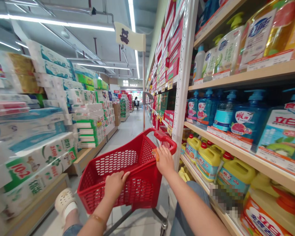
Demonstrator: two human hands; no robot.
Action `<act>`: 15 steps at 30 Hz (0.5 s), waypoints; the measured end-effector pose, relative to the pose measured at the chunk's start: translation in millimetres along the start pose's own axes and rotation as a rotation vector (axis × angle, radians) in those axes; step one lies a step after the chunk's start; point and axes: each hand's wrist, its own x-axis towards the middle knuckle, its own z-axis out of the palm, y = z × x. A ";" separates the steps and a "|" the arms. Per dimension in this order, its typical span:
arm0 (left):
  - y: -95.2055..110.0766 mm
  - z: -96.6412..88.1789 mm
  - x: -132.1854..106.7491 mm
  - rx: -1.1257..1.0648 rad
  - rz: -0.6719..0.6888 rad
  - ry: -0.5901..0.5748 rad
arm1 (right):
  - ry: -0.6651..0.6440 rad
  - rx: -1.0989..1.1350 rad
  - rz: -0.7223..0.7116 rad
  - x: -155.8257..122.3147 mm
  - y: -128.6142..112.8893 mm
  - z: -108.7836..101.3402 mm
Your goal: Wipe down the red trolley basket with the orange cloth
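A red plastic shopping cart (137, 193) stands at an angle in front of me, its perforated basket turned toward the left. My left hand (115, 184) is closed over the near rim of the basket, thumb along the edge. Farther right, my right hand (164, 160) grips the rim beside the cart's handle (170, 143). A small orange piece (156, 154) shows by the right fingers; whether it is held or fixed to the cart, I cannot tell. The part of the basket's inside that I can see holds nothing.
Packs of tissue paper (88, 131) are piled on low platforms at the left. Shelves at the right carry blue pump bottles (245, 114) and yellow detergent jugs (207, 162). A bear flag (130, 36) stands on a pole beyond the cart. A person (136, 102) is far down the aisle.
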 end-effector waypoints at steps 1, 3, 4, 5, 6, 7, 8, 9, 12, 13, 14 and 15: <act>1.9 0.6 -2.0 0.017 -0.007 0.007 | 0.009 -0.007 0.028 -0.7 -3.9 5.4; 9.5 1.2 -5.1 0.029 -0.021 0.015 | -0.015 0.008 0.010 -6.1 -15.8 18.2; 12.6 1.0 -6.3 0.025 -0.021 0.013 | -0.058 0.033 -0.064 -9.5 -21.2 24.2; 13.9 0.3 -7.6 0.018 -0.018 0.008 | -0.090 0.053 -0.126 -12.4 -24.8 29.2; 12.7 -0.8 -9.2 0.013 -0.017 0.001 | -0.113 0.068 -0.173 -14.2 -26.1 32.8; 9.1 -2.1 -11.1 0.013 -0.023 -0.005 | -0.122 0.075 -0.197 -14.7 -25.1 35.1; 3.4 -3.7 -13.3 0.021 -0.039 -0.013 | -0.118 0.073 -0.193 -14.0 -22.6 36.4; -3.1 -5.3 -15.9 0.033 -0.066 -0.020 | -0.106 0.065 -0.168 -12.5 -19.8 37.4; -17.3 -9.2 -22.9 0.067 -0.164 -0.046 | -0.071 0.036 -0.039 -9.4 -20.8 43.1; -17.9 -10.0 -24.3 0.073 -0.189 -0.053 | -0.079 0.038 -0.017 -10.7 -25.9 46.7; -16.5 -10.5 -25.1 0.078 -0.207 -0.056 | -0.098 0.052 -0.023 -13.3 -32.6 50.8; -14.1 -10.7 -25.5 0.081 -0.215 -0.055 | -0.124 0.073 -0.047 -16.7 -39.7 55.0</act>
